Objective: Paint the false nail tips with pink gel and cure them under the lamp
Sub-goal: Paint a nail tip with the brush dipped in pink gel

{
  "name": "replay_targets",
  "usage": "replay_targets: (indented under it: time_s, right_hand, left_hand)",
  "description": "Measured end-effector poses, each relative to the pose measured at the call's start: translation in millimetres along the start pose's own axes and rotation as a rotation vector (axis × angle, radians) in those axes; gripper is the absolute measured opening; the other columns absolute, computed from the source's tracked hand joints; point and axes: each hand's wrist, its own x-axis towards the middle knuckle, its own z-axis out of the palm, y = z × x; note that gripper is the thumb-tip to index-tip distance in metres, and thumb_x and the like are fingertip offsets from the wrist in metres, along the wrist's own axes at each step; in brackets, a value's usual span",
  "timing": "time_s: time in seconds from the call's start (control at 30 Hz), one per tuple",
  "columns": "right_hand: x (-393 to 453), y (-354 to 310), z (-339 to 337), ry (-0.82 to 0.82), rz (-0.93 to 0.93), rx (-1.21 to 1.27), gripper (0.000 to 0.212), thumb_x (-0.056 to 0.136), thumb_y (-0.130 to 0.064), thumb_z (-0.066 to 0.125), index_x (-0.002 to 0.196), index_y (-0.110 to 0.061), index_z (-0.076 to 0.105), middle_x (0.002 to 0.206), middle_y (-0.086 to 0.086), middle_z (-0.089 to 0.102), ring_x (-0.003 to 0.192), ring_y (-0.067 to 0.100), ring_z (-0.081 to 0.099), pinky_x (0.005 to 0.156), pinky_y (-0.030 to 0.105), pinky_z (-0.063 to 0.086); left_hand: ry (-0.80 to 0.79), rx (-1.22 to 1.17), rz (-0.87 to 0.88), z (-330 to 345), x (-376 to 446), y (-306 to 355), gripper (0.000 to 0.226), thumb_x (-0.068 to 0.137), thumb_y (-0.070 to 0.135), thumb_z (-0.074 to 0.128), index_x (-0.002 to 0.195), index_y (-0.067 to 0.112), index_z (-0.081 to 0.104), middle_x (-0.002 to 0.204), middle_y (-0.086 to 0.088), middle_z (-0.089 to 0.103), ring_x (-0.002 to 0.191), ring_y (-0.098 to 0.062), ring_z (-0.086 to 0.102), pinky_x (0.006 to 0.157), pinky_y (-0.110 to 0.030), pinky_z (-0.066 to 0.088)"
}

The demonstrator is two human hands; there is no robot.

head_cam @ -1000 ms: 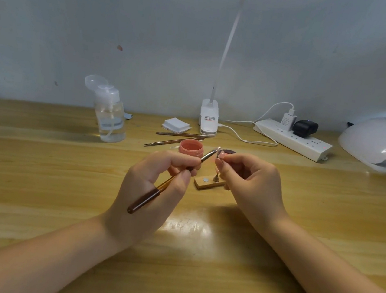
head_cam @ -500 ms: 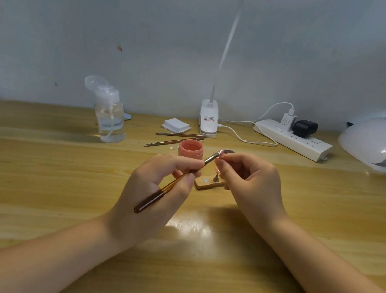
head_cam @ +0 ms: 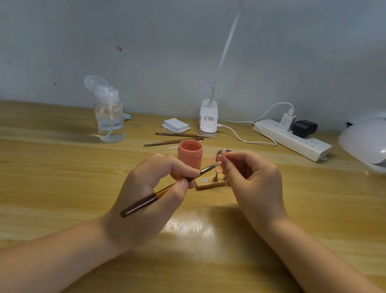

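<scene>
While the left hand (head_cam: 154,197) pinches a brown-handled brush (head_cam: 167,189) between thumb and fingers, the right hand (head_cam: 253,180) grasps a small pink nail tip (head_cam: 222,155) between thumb and forefinger, and the bristles reach up to the lower edge of that tip. Both hands hover just in front of the open pink jar (head_cam: 189,156), which stands on the wooden table (head_cam: 37,176) with no lid on it; its inside looks pink, though how full it is cannot be told. Just in front of the jar and to its right lies a small wooden block (head_cam: 209,185) carrying a round silver disc and a little metal stand (head_cam: 216,175) with a pink piece on top. Behind the jar lie two thin brushes (head_cam: 176,137) and a stack of white pads (head_cam: 176,124). Left of the jar and further back stands a clear pump bottle (head_cam: 109,116), its flip cap open, about two thirds full of clear liquid. Right of the jar and well apart, at the table's edge, sits the white curing lamp (head_cam: 379,142); something small lies in its opening, too dim to identify. Between that lamp and the jar, towards the wall, lies a white power strip (head_cam: 294,140) with two plugs, and a white clip lamp base (head_cam: 207,120) stands behind the jar.
</scene>
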Motion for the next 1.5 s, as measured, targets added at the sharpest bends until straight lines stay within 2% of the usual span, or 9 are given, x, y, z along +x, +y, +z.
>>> replay_targets:
  time_s: [0.33, 0.5, 0.7, 0.83, 1.07, 1.17, 1.27, 1.33, 1.5]
  right_hand:
    - [-0.8, 1.3, 4.2, -0.068, 0.116, 0.004, 0.005, 0.085, -0.019, 0.071, 0.088, -0.020, 0.074, 0.068, 0.006, 0.069, 0.064, 0.023, 0.062, 0.061, 0.042, 0.053]
    - [-3.6, 5.6, 11.7, -0.105, 0.097, -0.222, 0.005, 0.083, -0.025, 0.072, 0.083, -0.025, 0.077, 0.053, -0.004, 0.057, 0.055, 0.012, 0.049, 0.059, 0.029, 0.037]
    - [-2.7, 9.5, 16.6, -0.198, 0.086, -0.428, 0.016, 0.087, -0.035, 0.065, 0.089, -0.024, 0.077, 0.060, -0.014, 0.056, 0.069, 0.017, 0.052, 0.091, 0.037, 0.041]
    - [-0.6, 9.9, 16.8, -0.242, 0.123, -0.500, 0.019, 0.088, -0.039, 0.062, 0.094, -0.028, 0.076, 0.084, 0.000, 0.070, 0.089, 0.022, 0.059, 0.077, 0.033, 0.047]
    - [0.2, 7.1, 16.7, -0.274, 0.121, -0.615, 0.025, 0.091, -0.044, 0.057, 0.103, -0.029, 0.074, 0.101, -0.001, 0.071, 0.099, 0.020, 0.060, 0.082, 0.033, 0.049]
    - [0.4, 1.2, 9.5, -0.297, 0.032, -0.759, 0.031, 0.094, -0.048, 0.050, 0.104, -0.030, 0.073, 0.095, -0.001, 0.071, 0.101, 0.020, 0.062, 0.077, 0.033, 0.052]
    - [6.8, -8.6, -2.9, -0.325, -0.069, -0.975, 0.044, 0.094, -0.056, 0.042, 0.087, -0.026, 0.072, 0.064, -0.003, 0.054, 0.071, 0.019, 0.057, 0.049, 0.024, 0.037]
    - [19.9, -10.0, -16.0, -0.362, 0.019, -1.054, 0.051, 0.090, -0.061, 0.045, 0.073, -0.019, 0.067, 0.057, -0.003, 0.046, 0.059, 0.018, 0.049, 0.046, 0.022, 0.029]
    - [51.5, 8.5, -58.1, -0.433, 0.352, -1.019, 0.042, 0.074, -0.060, 0.063, 0.073, -0.020, 0.073, 0.071, -0.001, 0.068, 0.073, 0.019, 0.063, 0.058, 0.028, 0.048]
  left_hand:
    - [0.102, -0.034, -0.057, 2.2, 0.8, -1.6, 0.020, 0.086, 0.030, 0.048, 0.099, 0.028, 0.062, 0.089, 0.013, 0.068, 0.092, -0.007, 0.063, 0.080, -0.011, 0.043]
    - [0.107, -0.101, -0.117, 8.5, 0.5, -5.1, 0.019, 0.087, 0.012, 0.052, 0.098, 0.023, 0.063, 0.091, 0.017, 0.068, 0.092, -0.007, 0.063, 0.079, -0.010, 0.043]
    - [0.093, -0.079, -0.127, 10.7, -0.5, -5.1, 0.018, 0.087, 0.014, 0.052, 0.097, 0.022, 0.065, 0.091, 0.012, 0.068, 0.091, -0.008, 0.063, 0.079, -0.012, 0.044]
    - [0.089, -0.051, -0.137, 9.9, -1.4, -5.4, 0.023, 0.085, 0.034, 0.049, 0.099, 0.024, 0.065, 0.089, 0.008, 0.068, 0.093, -0.015, 0.062, 0.081, -0.018, 0.046]
    - [0.077, -0.051, -0.134, 10.1, -1.4, -6.4, 0.025, 0.084, 0.036, 0.048, 0.099, 0.025, 0.065, 0.090, 0.007, 0.068, 0.094, -0.016, 0.063, 0.082, -0.019, 0.046]
    - [0.074, -0.053, -0.125, 8.6, -1.1, -6.0, 0.023, 0.085, 0.035, 0.048, 0.099, 0.026, 0.064, 0.089, 0.010, 0.068, 0.094, -0.014, 0.063, 0.082, -0.016, 0.045]
    - [0.075, -0.065, -0.124, 6.1, -1.1, -6.1, 0.022, 0.085, 0.034, 0.048, 0.099, 0.027, 0.064, 0.090, 0.013, 0.068, 0.094, -0.012, 0.063, 0.080, -0.013, 0.043]
    - [0.079, -0.076, -0.134, 5.1, -1.0, -6.5, 0.023, 0.085, 0.035, 0.048, 0.098, 0.026, 0.064, 0.091, 0.014, 0.068, 0.093, -0.010, 0.063, 0.079, -0.012, 0.043]
    - [0.075, -0.074, -0.161, 4.3, -1.4, -6.3, 0.022, 0.084, 0.036, 0.048, 0.098, 0.029, 0.064, 0.090, 0.012, 0.067, 0.093, -0.010, 0.063, 0.077, -0.010, 0.043]
